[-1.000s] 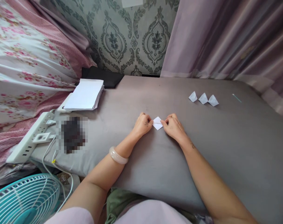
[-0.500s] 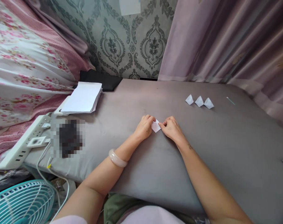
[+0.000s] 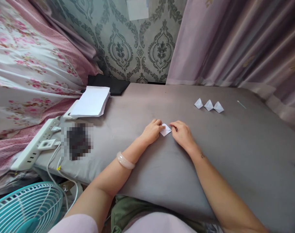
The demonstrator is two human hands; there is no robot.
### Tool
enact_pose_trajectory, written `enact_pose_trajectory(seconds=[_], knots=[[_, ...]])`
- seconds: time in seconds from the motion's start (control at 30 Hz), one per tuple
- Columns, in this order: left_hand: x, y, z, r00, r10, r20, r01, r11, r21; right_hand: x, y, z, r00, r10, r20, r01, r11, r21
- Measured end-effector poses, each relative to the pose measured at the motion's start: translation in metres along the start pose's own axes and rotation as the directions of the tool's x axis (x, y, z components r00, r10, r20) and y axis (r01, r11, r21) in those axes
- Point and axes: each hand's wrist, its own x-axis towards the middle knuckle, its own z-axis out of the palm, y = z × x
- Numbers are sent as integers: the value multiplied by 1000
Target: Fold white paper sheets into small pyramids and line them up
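Note:
A small white folded paper (image 3: 165, 131) lies on the grey cloth between my two hands, its outline roughly a diamond with a crease across it. My left hand (image 3: 152, 131) is closed on its left side, thumb pressing on the paper. At the right corner, my right hand (image 3: 183, 134) has its fingers curled together against the paper's edge; its fingertips are partly hidden. Farther right, three folded white paper pieces stand in a row: a left one (image 3: 198, 103), a middle one (image 3: 209, 105) and a right one (image 3: 218, 107).
A stack of white paper (image 3: 91, 101) lies at the left, before a black item (image 3: 110, 84). Near it are a power strip (image 3: 35, 145) with cables and a blurred dark object (image 3: 79, 141). A fan (image 3: 28, 207) stands lower left. A thin stick (image 3: 241, 104) lies far right.
The paper's outline has gone from a blunter shape to a diamond. My right hand has turned and its thumb has come off the paper's face. The view has shifted slightly.

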Motion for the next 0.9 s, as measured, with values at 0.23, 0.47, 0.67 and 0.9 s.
enact_pose_trajectory(seconds=[0.23,0.47,0.67,0.9], knots=[[0,-6,-1,1000,-28,13,29,995,-92,-16,-24,9,987,-47,153,84,967,-242],[0,-12,2,999,-44,-13,41,985,-169,-23,-36,5,982,-67,177,120,943,-310],[2,-12,1,999,-53,-6,51,979,-195,-27,-47,1,974,-70,217,146,922,-359],[1,-14,1,999,-36,-16,32,977,-211,-29,-53,1,964,-68,257,171,900,-402]])
